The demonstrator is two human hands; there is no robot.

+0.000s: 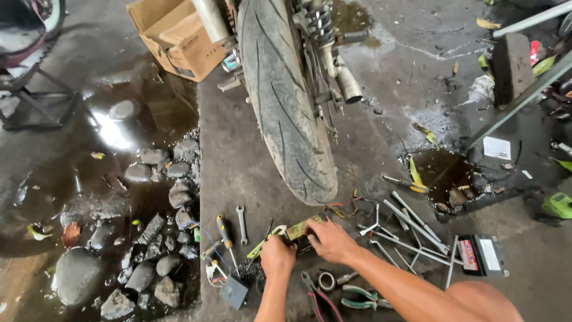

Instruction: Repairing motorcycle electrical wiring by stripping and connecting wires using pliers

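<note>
Far left, by the motorcycle tyre point(286, 101), a cardboard box point(179, 36) lies tipped, contents hidden. Near, left hand point(277, 255) and right hand point(329, 240) both pinch a yellow-green tool point(297, 229).

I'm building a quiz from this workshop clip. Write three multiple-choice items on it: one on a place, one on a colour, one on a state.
1. Where does the cardboard box stand?
A. left of the motorcycle tyre
B. beside the battery
C. on the stones

2. What colour are the handles of the pliers by the right forearm?
A. red
B. green
C. white

3. What is the state of the ground left of the concrete slab?
A. dry and swept
B. covered with sawdust
C. under water, with stones in it

Answers: 1 A, the box sits at top left, next to the tyre. 2 B, both handles show green. 3 C, the puddle mirrors light around the stones.
</note>
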